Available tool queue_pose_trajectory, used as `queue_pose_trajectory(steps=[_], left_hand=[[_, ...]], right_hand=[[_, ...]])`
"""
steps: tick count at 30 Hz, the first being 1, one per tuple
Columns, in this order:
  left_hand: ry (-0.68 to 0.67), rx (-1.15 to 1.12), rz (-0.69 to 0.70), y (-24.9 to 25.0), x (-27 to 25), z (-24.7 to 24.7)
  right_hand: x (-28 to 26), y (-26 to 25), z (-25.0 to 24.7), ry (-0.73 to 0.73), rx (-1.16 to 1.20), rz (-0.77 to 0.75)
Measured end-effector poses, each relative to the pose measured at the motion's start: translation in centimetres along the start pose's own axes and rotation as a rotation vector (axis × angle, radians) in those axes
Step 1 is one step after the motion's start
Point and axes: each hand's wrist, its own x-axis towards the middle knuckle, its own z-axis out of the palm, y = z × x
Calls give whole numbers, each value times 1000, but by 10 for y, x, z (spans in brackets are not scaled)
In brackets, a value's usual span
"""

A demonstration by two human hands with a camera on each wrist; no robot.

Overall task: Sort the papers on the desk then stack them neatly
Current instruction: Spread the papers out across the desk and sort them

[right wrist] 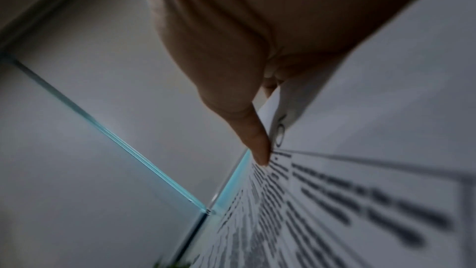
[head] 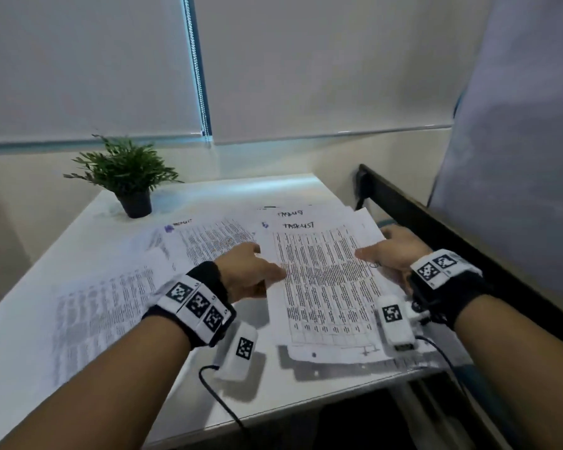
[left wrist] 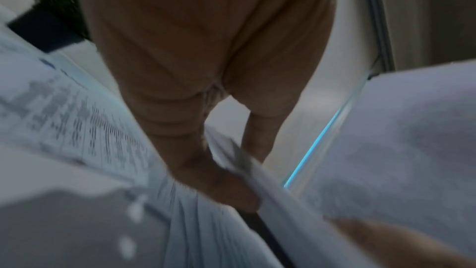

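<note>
Nearest the table's [head: 273, 394] front edge, 2 hands hold 1 printed sheet [head: 325, 287] lifted off the surface: the left hand [head: 246, 271] pinches its left edge with thumb on top, the right hand [head: 395, 246] pinches its right edge likewise. Beyond and leftward, more papers [head: 111, 303] lie spread flat. Farthest back stands a potted plant [head: 127, 173].

An office-like corner, white tabletop [head: 78, 228] in the centre of the frame, printed papers [head: 325, 280] with tables spread on it, small potted plant [head: 127, 177] upper left, white roller blinds [head: 322, 60] across the top.
</note>
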Motion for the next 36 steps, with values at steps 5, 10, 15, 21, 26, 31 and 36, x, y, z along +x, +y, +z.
queue_pose_trajectory(steps=[5, 10, 15, 21, 26, 31, 36], left_hand=[[-34, 353, -34, -11, 12, 47], [87, 827, 50, -5, 10, 28], [300, 1023, -58, -11, -6, -83], [477, 957, -438, -74, -25, -203], [501, 926, -534, -102, -30, -226], [528, 937, -489, -101, -16, -226], [539, 967, -528, -103, -12, -234]], right_hand=[[8, 25, 8, -18, -277, 44], [-4, 13, 12, 54, -628, 92], [-13, -33, 41, -13, -544, -131], [-44, -113, 136, -406, -488, -412], [-65, -148, 224, -572, -656, -496], [-80, -157, 266, -619, -703, -572], [-45, -171, 248, -477, -717, -544]])
